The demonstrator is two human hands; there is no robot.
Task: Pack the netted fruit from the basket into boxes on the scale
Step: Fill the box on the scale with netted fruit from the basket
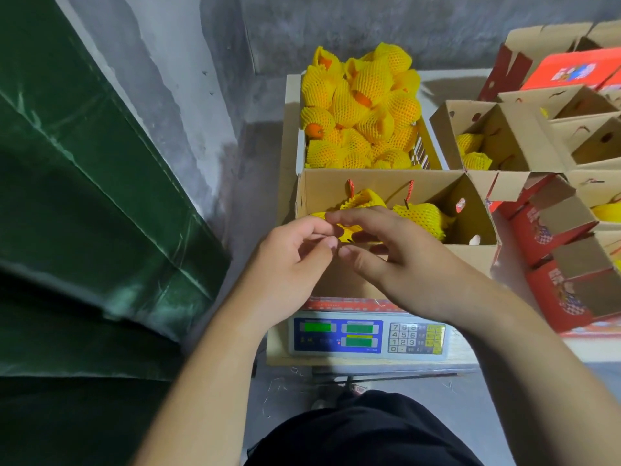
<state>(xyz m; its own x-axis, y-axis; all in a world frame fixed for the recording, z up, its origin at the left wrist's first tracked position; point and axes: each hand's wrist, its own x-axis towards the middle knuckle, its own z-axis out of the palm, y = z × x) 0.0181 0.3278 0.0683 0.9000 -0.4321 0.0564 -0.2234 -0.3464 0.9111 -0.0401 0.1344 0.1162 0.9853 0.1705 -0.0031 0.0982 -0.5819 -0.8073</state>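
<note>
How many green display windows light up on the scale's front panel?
3 on the scale: one at the panel's left, one upper middle, one beneath that. The forearms hide none of the panel.

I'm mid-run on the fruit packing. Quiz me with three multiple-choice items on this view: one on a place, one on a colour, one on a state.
1. Where is the basket of netted fruit?
A. behind the box on the scale
B. on the floor
C. on the green cover

2. What colour is the netting?
A. white
B. yellow
C. blue

3. What are the hands doing?
A. hanging idle
B. pressing scale keys
C. both pinching one net

Answers: 1 A, it sits beyond the box on the scale. 2 B, all nets are yellow. 3 C, the left hand and right hand meet on one net.
</note>
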